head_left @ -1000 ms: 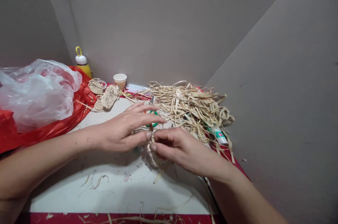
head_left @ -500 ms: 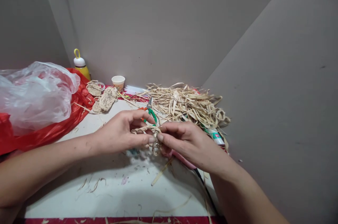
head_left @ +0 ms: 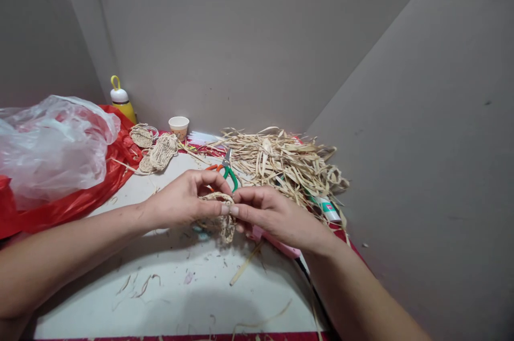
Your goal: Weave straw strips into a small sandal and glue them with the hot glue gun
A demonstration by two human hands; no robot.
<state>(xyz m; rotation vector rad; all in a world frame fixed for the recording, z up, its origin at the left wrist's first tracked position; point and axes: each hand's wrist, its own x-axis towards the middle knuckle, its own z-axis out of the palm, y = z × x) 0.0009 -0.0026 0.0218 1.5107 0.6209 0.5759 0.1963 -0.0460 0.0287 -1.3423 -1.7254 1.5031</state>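
Between my two hands is a small woven straw piece (head_left: pixel 228 229), held above the white table top (head_left: pixel 172 282). My left hand (head_left: pixel 190 199) pinches its upper edge, thumb along the near side and fingers curled behind. Thumb and fingertips of my right hand (head_left: pixel 267 212) close on the same piece from the right, the two thumb tips nearly touching. My fingers cover much of the weave. Just behind the hands lie scissors (head_left: pixel 228 172) with green and orange handles. A pink tool (head_left: pixel 281 244) with a black cord sits partly under my right hand.
A heap of dry straw strips (head_left: pixel 281 161) lies at the back right, beside a white-and-green tube (head_left: pixel 330 209). Finished-looking woven pieces (head_left: pixel 163 151), a paper cup (head_left: pixel 179 127) and a yellow bottle (head_left: pixel 124 108) stand back left. Plastic bags (head_left: pixel 60 143) fill the left side. Grey walls enclose the table.
Both hands have shifted slightly left, and the thumbs have come closer together on the woven piece. More of its lower part now hangs in view below the thumbs.
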